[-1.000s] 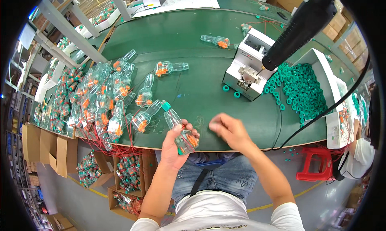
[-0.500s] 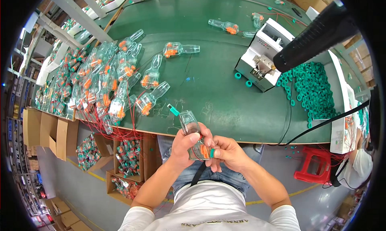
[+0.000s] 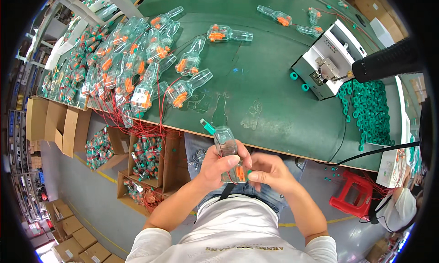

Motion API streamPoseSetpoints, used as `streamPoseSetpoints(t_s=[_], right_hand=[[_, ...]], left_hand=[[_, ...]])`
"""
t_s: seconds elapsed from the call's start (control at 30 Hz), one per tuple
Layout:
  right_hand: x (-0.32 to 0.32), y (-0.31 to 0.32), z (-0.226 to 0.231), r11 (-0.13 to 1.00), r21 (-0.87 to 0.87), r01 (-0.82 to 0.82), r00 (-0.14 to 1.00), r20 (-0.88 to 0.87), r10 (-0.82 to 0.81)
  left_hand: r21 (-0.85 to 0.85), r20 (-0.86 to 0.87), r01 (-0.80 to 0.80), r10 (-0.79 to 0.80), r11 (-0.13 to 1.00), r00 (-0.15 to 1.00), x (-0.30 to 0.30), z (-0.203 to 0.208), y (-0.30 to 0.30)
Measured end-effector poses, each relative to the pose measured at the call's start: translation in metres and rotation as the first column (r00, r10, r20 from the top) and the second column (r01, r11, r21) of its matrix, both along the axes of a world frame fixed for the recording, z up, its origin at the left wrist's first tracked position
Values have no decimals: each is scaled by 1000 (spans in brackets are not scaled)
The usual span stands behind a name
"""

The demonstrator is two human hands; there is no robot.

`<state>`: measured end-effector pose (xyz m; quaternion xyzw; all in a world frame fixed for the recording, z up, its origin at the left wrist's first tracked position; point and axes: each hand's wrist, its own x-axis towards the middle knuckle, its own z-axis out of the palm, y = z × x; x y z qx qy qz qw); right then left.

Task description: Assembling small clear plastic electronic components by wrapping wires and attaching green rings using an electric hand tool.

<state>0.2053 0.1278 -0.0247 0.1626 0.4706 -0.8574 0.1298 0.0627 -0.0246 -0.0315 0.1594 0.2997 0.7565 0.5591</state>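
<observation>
My left hand [image 3: 218, 167] is closed round a clear plastic housing [image 3: 226, 139], shaped like a small bottle, with an orange part [image 3: 240, 173] inside its lower end. A green tip [image 3: 207, 126] sticks out of its upper end, and a thin red wire runs along it. Against the housing's lower right side, my right hand [image 3: 273, 175] has its thumb and fingers bent round a small green ring [image 3: 249, 174], mostly hidden by the thumb. Its upper fingers are blurred. Both hands are in front of the bench's near edge, over my lap.
Many similar clear housings [image 3: 146, 91] with red wires are heaped left on the green bench [image 3: 270, 121]. Right stand a white machine [image 3: 325, 61], a black tube [image 3: 388, 61] and a pile of green rings [image 3: 366, 112]. Cartons [image 3: 176, 164] and a red stool [image 3: 352, 194] are below.
The bench and its contents have shifted mostly rightward in view as the head turned. My left hand keeps the housing; my right fingers have moved slightly at the ring and look blurred.
</observation>
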Motion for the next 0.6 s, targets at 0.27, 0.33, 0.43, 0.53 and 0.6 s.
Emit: streamPoseSetpoints(t_s=[0.27,0.33,0.43,0.53,0.6], right_hand=[[-22,-17,19,718,344,606,711,-638,-295],[-15,5,21,616,399,679,681,-655,-327],[5,37,37,350,546,761,648,-611,-454],[10,45,39,369,563,740,671,-570,-475],[15,46,36,349,587,731,679,-571,-461]], left_hand=[[-197,-250,49,-99,979,963,18,24,4],[-281,-567,-71,-105,957,817,0,45,11],[-103,-993,-322,-118,941,-27,-36,59,56],[-205,-967,-292,-240,934,-90,-40,41,91],[-218,-945,-277,-273,936,-181,-35,34,98]])
